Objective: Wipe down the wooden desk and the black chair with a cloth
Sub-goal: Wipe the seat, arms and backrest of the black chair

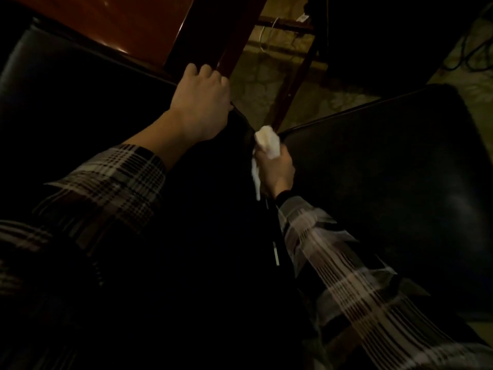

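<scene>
1. Your right hand (276, 169) closed its fingers round a bunched white cloth (268, 144), one end sticking up past the knuckles and a thin tail hanging below the palm.
2. The cloth sat at the narrow gap where the two dark padded surfaces of the black chair (386, 169) met, touching or just beside the piped edge; the dim light hid which.
3. Your left hand (200, 102) curled its fingers over the upper corner of the left-hand black cushion (80, 108), knuckles up, just below a reddish wooden rail.
4. That rail belonged to the wooden desk (128, 25), whose red-brown top and legs ran across the upper left of the view.
5. Both forearms wore plaid sleeves (106, 188), the right one blurred.
6. Beyond the desk legs lay a pale patterned floor (256, 84) with a white cable (262, 36) trailing over it.
7. No brand, label or writing could be read anywhere.
</scene>
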